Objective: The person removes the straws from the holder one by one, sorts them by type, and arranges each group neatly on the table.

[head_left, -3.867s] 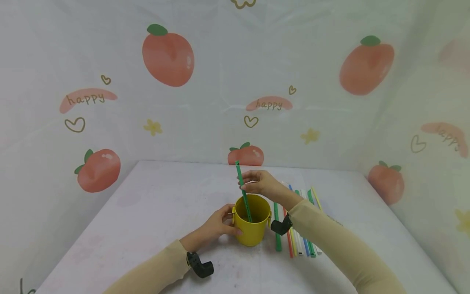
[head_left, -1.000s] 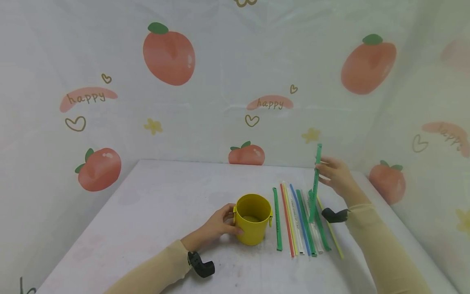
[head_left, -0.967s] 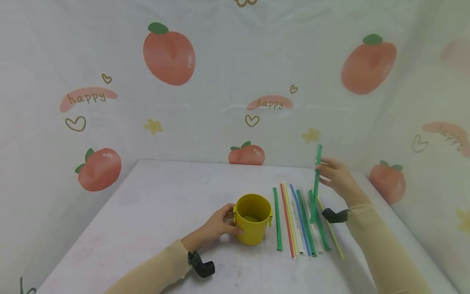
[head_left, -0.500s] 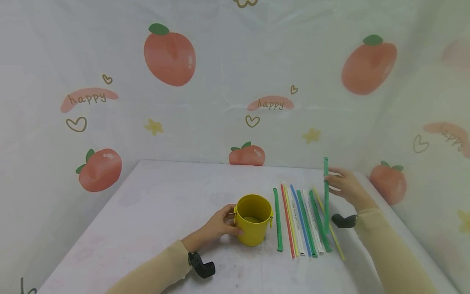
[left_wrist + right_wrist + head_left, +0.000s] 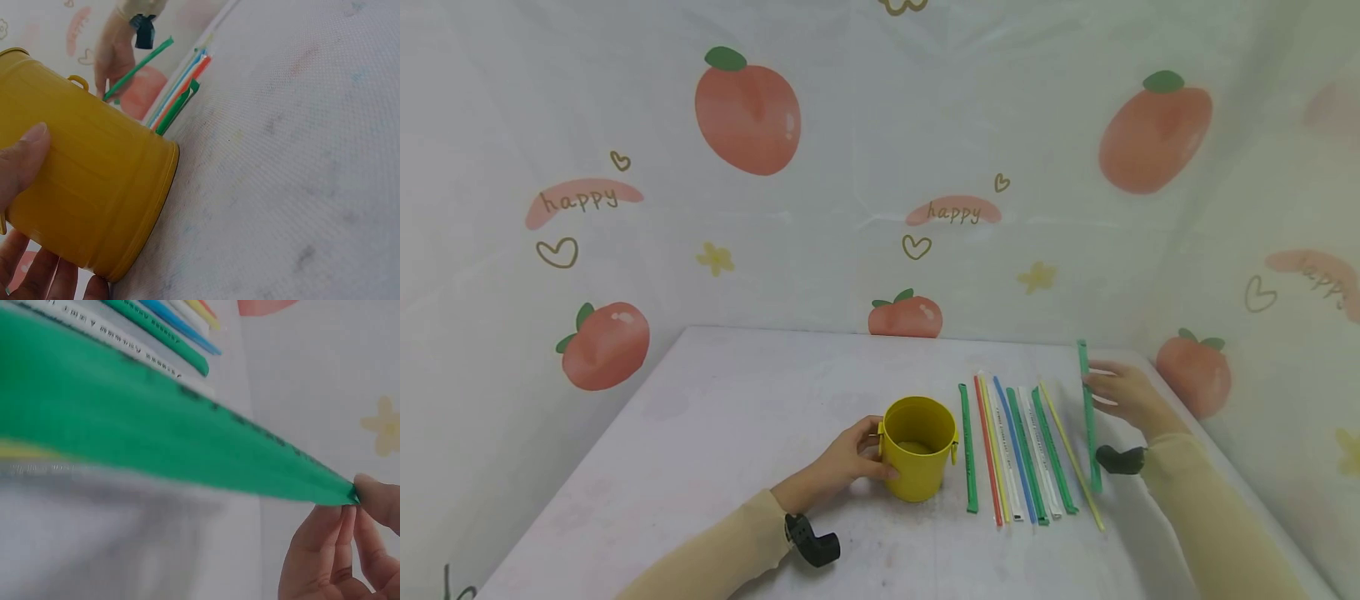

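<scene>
In the head view my left hand (image 5: 846,457) holds a small yellow bucket (image 5: 913,477) by its left side. The bucket stands upright, and its bare inside bottom shows. The left wrist view shows the thumb (image 5: 28,159) against the bucket's wall (image 5: 94,162), fingers around the other side. My right hand (image 5: 1126,396) pinches a green paper-wrapped straw (image 5: 1089,429) near its upper end, close to upright, at the right of a row of straws. In the right wrist view this straw (image 5: 156,419) runs large across the picture to the thumb and fingers.
Side by side right of the bucket lie several straws: a green one (image 5: 967,450) nearest it, then red (image 5: 988,450), yellow, white, blue (image 5: 1015,450), and more green and white ones. A slanted yellow straw (image 5: 1072,454) ends the row. A fruit-printed cloth hangs behind the table.
My right hand has lifted the green straw out of the bucket, carried it right over the row and lowered it beyond the last yellow straw. My left hand and the bucket have stayed put.
</scene>
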The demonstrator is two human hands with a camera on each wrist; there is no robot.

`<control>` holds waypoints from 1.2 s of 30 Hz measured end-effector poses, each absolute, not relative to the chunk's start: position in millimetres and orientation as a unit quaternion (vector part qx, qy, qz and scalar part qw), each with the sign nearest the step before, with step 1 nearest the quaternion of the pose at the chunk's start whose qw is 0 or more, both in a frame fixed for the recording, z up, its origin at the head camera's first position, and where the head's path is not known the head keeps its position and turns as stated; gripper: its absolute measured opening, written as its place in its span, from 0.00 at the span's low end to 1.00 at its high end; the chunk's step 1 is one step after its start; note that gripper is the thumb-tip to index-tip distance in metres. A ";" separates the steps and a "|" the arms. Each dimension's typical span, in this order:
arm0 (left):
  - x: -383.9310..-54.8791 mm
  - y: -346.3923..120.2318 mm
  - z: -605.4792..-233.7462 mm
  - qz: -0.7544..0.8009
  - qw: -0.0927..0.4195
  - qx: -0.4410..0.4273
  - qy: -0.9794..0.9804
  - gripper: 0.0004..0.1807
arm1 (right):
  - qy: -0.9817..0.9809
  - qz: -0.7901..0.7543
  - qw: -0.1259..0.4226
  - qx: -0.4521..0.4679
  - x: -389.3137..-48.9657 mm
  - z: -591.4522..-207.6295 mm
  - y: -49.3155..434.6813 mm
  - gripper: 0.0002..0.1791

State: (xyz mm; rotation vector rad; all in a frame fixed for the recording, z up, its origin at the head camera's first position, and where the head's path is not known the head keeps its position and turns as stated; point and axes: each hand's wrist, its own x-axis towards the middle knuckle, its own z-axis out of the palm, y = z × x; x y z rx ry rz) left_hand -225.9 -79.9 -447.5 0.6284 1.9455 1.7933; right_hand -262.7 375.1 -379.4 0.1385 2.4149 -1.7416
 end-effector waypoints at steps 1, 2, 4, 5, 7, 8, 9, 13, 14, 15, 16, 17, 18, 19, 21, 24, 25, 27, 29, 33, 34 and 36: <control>-225.8 -79.8 -447.4 0.645 0.210 0.224 0.700 0.36 | 0.808 -0.581 0.085 0.051 -262.5 -379.7 376.7 0.39; -225.7 -79.8 -447.2 0.646 0.210 0.223 0.700 0.37 | 0.807 -0.581 0.090 0.055 -262.4 -380.1 378.3 0.39; -225.6 -79.7 -447.0 0.647 0.211 0.219 0.699 0.37 | 0.802 -0.585 0.099 0.064 -262.4 -381.1 380.8 0.39; -225.5 -79.7 -446.9 0.647 0.212 0.218 0.700 0.37 | 0.802 -0.584 0.102 0.069 -262.5 -381.7 382.0 0.40; -225.6 -79.5 -447.0 0.647 0.212 0.214 0.700 0.37 | 0.806 -0.578 0.108 0.075 -262.3 -383.0 384.3 0.40; -225.8 -79.3 -447.3 0.646 0.212 0.213 0.702 0.37 | 0.808 -0.573 0.109 0.079 -262.3 -383.8 385.1 0.39; -225.9 -79.2 -447.6 0.645 0.211 0.212 0.703 0.37 | 0.811 -0.568 0.110 0.083 -262.1 -384.5 385.7 0.39; -226.3 -79.1 -448.1 0.643 0.209 0.209 0.707 0.37 | 0.820 -0.553 0.116 0.094 -260.5 -388.4 389.5 0.39; -226.3 -79.2 -448.2 0.643 0.209 0.210 0.706 0.37 | 0.818 -0.553 0.119 0.099 -260.1 -389.5 390.3 0.39; -226.2 -79.3 -448.0 0.643 0.209 0.213 0.705 0.37 | 0.817 -0.555 0.123 0.102 -259.5 -390.6 391.1 0.39; -226.1 -79.4 -448.0 0.643 0.208 0.215 0.705 0.37 | 0.813 -0.558 0.127 0.105 -258.9 -392.0 391.8 0.39; -226.0 -79.5 -448.0 0.643 0.208 0.217 0.705 0.37 | 0.812 -0.558 0.131 0.108 -258.4 -393.3 392.3 0.39; -226.0 -79.6 -448.0 0.644 0.208 0.219 0.703 0.37 | 0.812 -0.557 0.133 0.112 -257.9 -394.7 392.4 0.38; -225.9 -79.6 -448.2 0.643 0.208 0.221 0.703 0.37 | 0.810 -0.559 0.135 0.116 -257.3 -396.2 392.3 0.38; -225.8 -79.7 -448.3 0.643 0.207 0.222 0.703 0.37 | 0.810 -0.558 0.137 0.122 -256.8 -399.7 391.7 0.38; -225.7 -79.8 -448.4 0.643 0.206 0.221 0.704 0.37 | 0.820 -0.541 0.138 0.124 -256.5 -405.1 389.2 0.37; -225.6 -79.8 -448.4 0.641 0.205 0.219 0.706 0.37 | 0.825 -0.533 0.137 0.127 -256.4 -406.7 388.1 0.37; -225.5 -79.8 -448.2 0.640 0.204 0.218 0.708 0.37 | 0.840 -0.511 0.136 0.124 -256.3 -410.3 386.1 0.37; -225.2 -79.8 -447.8 0.638 0.203 0.216 0.711 0.37 | 0.851 -0.492 0.137 0.124 -255.7 -413.1 383.6 0.36; -224.7 -80.0 -446.9 0.637 0.203 0.220 0.710 0.37 | 0.861 -0.473 0.146 0.114 -254.4 -417.5 379.0 0.36; -224.8 -79.9 -446.8 0.637 0.203 0.220 0.710 0.37 | 0.861 -0.474 0.149 0.113 -254.5 -418.6 378.2 0.36; -224.8 -79.9 -446.6 0.638 0.203 0.221 0.710 0.37 | 0.860 -0.474 0.152 0.109 -254.1 -420.3 376.2 0.35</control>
